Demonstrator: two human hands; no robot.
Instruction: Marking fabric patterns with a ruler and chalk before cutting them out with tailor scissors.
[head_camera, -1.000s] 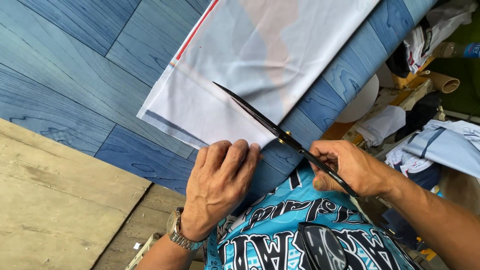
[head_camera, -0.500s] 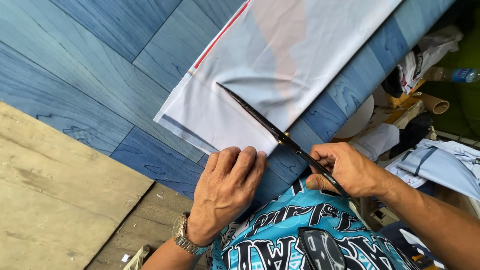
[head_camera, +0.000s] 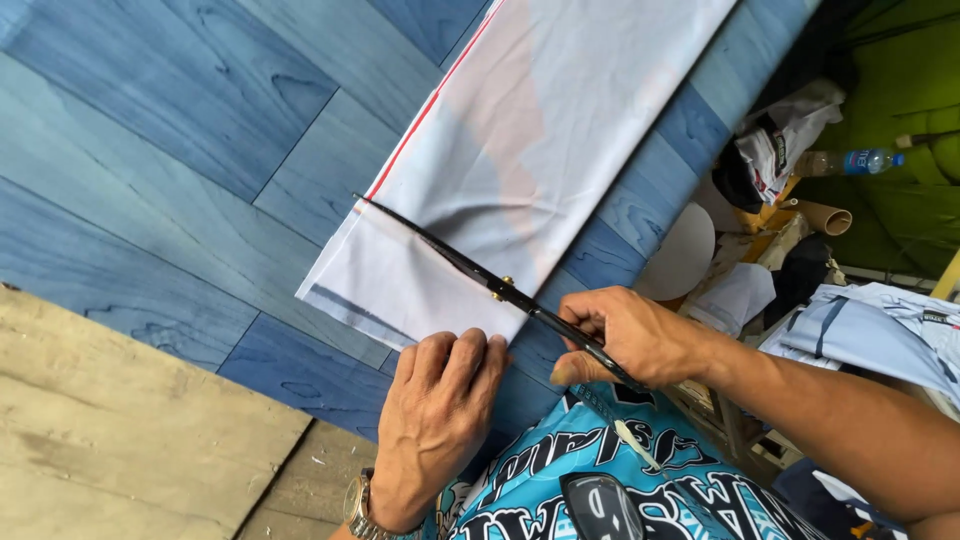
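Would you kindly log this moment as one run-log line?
right hand: grips scissors, blades across white fabric | left hand: presses fabric's near edge | surface: blue table

Blue wood-grain tabletop (head_camera: 180, 150), bare plank (head_camera: 110, 440), daylight, green wall (head_camera: 900, 80).

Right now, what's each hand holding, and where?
Right hand grips black scissors by the handles. Left hand holds nothing; it presses flat on the white fabric's near edge.

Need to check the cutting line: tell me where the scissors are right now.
In the head view, the black scissors lie across the near end of the white fabric, handles in the right hand, with the left hand pressing the cloth's edge beside them.
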